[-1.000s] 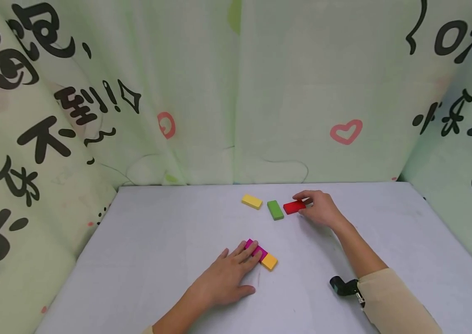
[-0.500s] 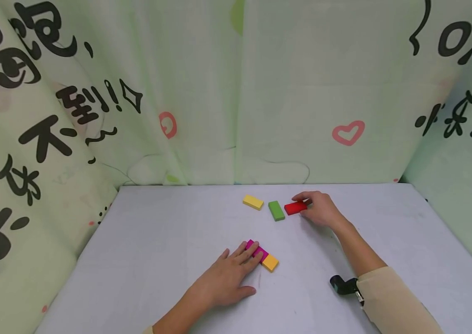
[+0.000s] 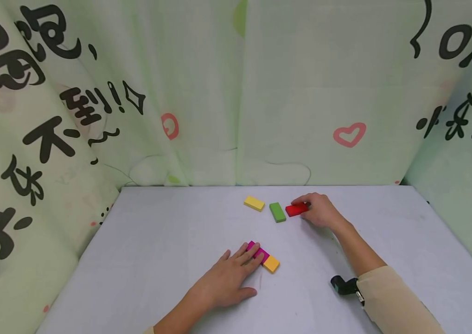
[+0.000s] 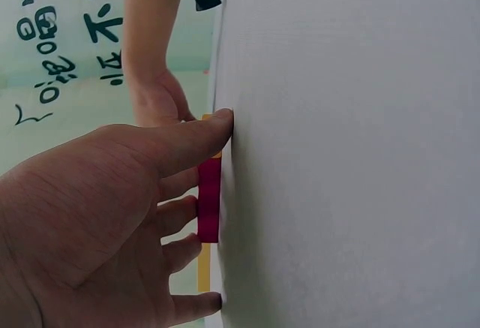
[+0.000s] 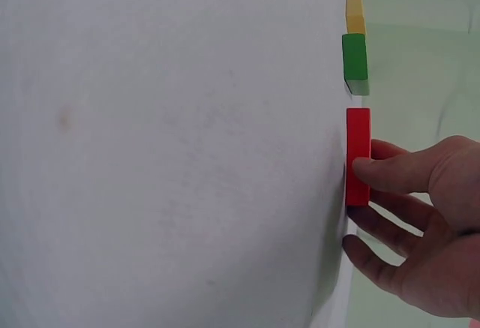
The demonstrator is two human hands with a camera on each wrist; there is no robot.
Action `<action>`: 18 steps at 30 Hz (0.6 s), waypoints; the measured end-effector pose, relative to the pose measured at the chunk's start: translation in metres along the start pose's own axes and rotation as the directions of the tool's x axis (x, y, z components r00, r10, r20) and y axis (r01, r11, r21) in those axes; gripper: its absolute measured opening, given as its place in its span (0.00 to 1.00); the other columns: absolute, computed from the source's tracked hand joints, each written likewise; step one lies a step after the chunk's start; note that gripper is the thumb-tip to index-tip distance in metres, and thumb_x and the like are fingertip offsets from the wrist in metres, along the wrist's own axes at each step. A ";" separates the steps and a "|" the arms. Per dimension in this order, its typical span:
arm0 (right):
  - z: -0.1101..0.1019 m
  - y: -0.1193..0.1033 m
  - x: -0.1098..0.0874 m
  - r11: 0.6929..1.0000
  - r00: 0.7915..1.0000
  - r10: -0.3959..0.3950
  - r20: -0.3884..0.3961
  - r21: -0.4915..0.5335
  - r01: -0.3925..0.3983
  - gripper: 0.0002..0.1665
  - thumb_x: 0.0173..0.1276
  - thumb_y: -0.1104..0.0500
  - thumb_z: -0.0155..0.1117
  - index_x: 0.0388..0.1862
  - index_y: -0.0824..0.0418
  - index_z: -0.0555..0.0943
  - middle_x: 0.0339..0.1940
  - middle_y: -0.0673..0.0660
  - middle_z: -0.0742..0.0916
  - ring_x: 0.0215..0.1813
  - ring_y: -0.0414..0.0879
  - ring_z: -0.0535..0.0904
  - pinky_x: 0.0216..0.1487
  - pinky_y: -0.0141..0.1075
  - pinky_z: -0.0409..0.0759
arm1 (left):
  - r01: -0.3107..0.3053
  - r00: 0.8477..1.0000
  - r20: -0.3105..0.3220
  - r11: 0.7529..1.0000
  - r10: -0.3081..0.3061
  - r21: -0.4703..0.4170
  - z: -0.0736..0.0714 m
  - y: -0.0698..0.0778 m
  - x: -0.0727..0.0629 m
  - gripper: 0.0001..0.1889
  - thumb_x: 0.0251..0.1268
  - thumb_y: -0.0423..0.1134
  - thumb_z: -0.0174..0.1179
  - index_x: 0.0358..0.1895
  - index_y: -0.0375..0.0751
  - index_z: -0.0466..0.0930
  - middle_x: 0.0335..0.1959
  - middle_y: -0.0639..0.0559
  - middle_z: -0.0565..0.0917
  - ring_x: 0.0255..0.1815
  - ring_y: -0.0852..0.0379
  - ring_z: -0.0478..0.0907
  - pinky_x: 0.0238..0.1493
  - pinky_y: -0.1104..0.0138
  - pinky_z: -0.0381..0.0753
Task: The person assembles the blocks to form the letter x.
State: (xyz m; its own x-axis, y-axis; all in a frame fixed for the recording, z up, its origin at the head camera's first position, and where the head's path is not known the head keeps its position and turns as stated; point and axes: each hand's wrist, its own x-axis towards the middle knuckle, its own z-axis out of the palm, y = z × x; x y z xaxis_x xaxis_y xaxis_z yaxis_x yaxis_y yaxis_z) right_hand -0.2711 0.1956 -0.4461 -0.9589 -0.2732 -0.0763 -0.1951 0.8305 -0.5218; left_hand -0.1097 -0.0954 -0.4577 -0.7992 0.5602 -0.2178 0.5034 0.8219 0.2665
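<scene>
Slight view shift: right hand [image 3: 321, 212] around red block [image 3: 294, 210] (green block [image 3: 277, 212] beside), left hand [image 3: 229, 279] outspread on magenta block [image 4: 210, 200]

Head: high, facing the far edge of the table [image 3: 156, 241]
Wrists: low, close above it
Head/right wrist share: red block [image 3: 294, 211]

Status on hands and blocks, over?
Right hand pinches red block. Left hand spread over magenta block, orange block at its end. Green block near red, not touching.

One yellow block [image 3: 254, 203], one green block [image 3: 277, 212], one red block [image 5: 358, 133], one magenta block [image 4: 209, 200], one orange block [image 3: 271, 265]: five total. One counter [image 3: 156, 232].
</scene>
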 end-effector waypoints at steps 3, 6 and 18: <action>0.000 0.001 0.000 1.000 1.000 0.004 0.004 0.000 -0.004 0.24 0.68 0.70 0.66 0.63 0.63 0.84 0.63 0.71 0.83 0.62 0.66 0.75 0.63 0.58 0.81 | 0.002 1.000 0.002 1.000 -0.002 0.000 0.001 0.000 0.001 0.43 0.71 0.60 0.64 0.84 0.59 0.56 0.87 0.61 0.50 0.88 0.53 0.47 0.80 0.41 0.60; 0.001 0.001 0.002 1.000 1.000 0.003 0.004 0.001 -0.003 0.23 0.68 0.69 0.66 0.63 0.62 0.85 0.62 0.70 0.83 0.62 0.66 0.75 0.63 0.58 0.81 | -0.001 1.000 -0.001 1.000 0.001 0.004 0.000 0.000 0.000 0.43 0.71 0.60 0.64 0.84 0.59 0.56 0.87 0.61 0.50 0.88 0.53 0.47 0.80 0.40 0.61; 0.001 -0.001 0.005 0.999 1.000 -0.006 0.008 -0.032 0.006 0.22 0.68 0.68 0.67 0.61 0.62 0.86 0.60 0.69 0.84 0.58 0.63 0.77 0.60 0.55 0.82 | 0.003 1.000 0.009 1.000 -0.003 0.010 0.000 0.000 -0.001 0.43 0.71 0.61 0.63 0.84 0.60 0.55 0.87 0.62 0.49 0.88 0.54 0.47 0.80 0.41 0.61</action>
State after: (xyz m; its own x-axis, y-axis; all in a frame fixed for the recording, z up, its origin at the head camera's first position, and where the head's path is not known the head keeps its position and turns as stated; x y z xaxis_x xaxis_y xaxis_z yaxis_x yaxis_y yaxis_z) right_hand -0.2758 0.1932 -0.4469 -0.9562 -0.2816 -0.0798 -0.2071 0.8438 -0.4951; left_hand -0.1093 -0.0958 -0.4573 -0.7976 0.5587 -0.2273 0.5044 0.8245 0.2564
